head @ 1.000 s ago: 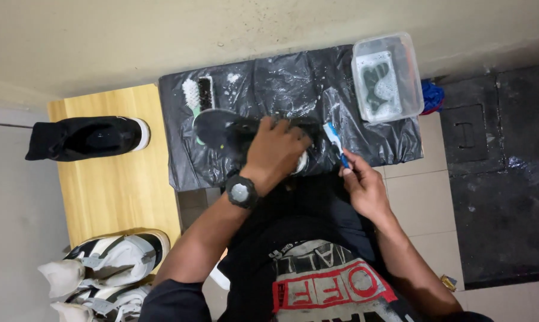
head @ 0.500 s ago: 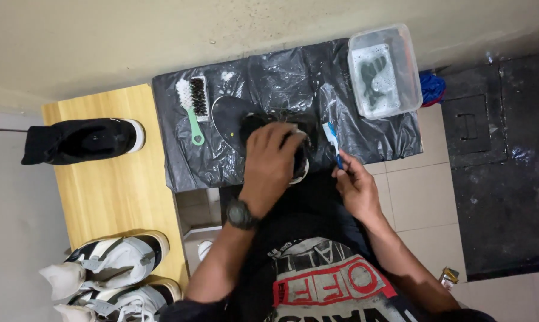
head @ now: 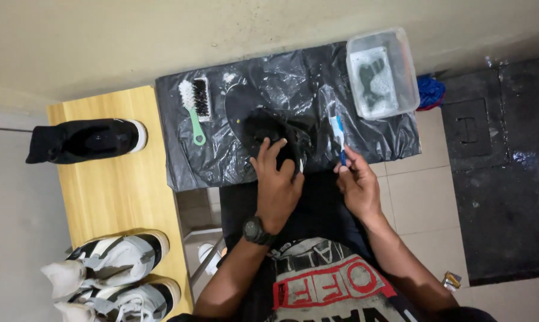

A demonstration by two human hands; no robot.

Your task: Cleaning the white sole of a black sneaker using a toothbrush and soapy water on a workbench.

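Left hand [head: 276,185] palm-down, fingers spread, gripping a black shoe [head: 263,122] on crinkled black plastic sheeting [head: 221,161] over the bench, wrist bent forward, right hand [head: 357,186] pinching a blue-and-white toothbrush [head: 338,136] upright just beside the shoe

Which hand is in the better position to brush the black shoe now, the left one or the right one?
The right hand, probably. It holds the small blue brush right beside the black shoe. The left hand rests on the shoe, gripping it, and holds no brush.
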